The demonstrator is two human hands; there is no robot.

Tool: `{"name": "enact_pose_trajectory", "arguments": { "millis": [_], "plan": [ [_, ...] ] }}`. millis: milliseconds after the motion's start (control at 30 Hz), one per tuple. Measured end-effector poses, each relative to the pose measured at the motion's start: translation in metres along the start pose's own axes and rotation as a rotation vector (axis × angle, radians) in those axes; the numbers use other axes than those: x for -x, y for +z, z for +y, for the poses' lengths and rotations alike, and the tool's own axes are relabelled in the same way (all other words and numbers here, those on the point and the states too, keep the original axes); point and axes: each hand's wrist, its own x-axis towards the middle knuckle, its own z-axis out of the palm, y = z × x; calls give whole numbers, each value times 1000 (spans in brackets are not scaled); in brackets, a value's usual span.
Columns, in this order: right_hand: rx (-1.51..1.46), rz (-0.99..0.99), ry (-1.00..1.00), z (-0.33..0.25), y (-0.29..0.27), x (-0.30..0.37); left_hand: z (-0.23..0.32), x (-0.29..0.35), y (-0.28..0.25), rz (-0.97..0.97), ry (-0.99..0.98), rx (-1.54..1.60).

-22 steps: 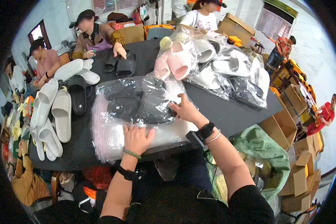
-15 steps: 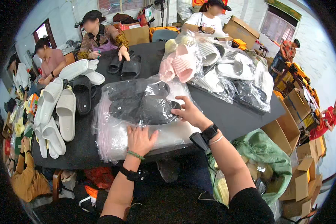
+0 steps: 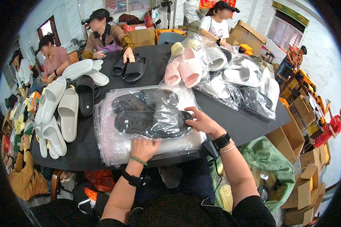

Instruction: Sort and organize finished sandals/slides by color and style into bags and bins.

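A pair of black slide slippers (image 3: 138,120) lies side by side in a clear plastic bag (image 3: 185,99), on top of a stack of flat clear bags (image 3: 107,143). My right hand (image 3: 205,123) grips the right end of the nearer slipper, thumb and forefinger around it with the bag film between. At the near edge of the bag, my left hand (image 3: 144,148) has its fingers curled down on the film, knuckles up; the fingertips are partly hidden.
Unbagged white slippers (image 3: 51,100), a grey slipper (image 3: 68,113) and a black slipper (image 3: 85,96) lie left. Bagged slippers (image 3: 219,72) are piled at the right back. Across the table, a co-worker's hand (image 3: 129,55) touches black slippers (image 3: 135,70). A green sack (image 3: 271,155) stands right.
The bagged black slippers have shifted slightly nearer and right, and the film over them lies smoother. My left hand's fingers went from spread flat to curled; my right hand moved slightly right and nearer.
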Motion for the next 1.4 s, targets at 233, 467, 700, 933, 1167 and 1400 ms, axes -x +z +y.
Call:
{"name": "enact_pose_trajectory", "arguments": {
  "millis": [233, 467, 700, 933, 1167, 1400],
  "plan": [
    [-97, -219, 25, 4, -15, -8, -3, 6, 12, 95, -50, 149],
    [588, 174, -298, 11, -20, -42, -7, 12, 19, -80, -60, 31],
    [502, 395, -380, 5, 34, -85, -6, 4, 15, -55, -12, 32],
    [399, 186, -221, 41, 34, -93, 1, 0, 12, 143, 34, 24],
    [379, 181, -190, 46, 37, -96, -11, -2, -24, -273, -6, 216],
    [359, 174, -194, 44, 35, -93, -63, 16, -132, 349, -251, 113]
  ]
}}
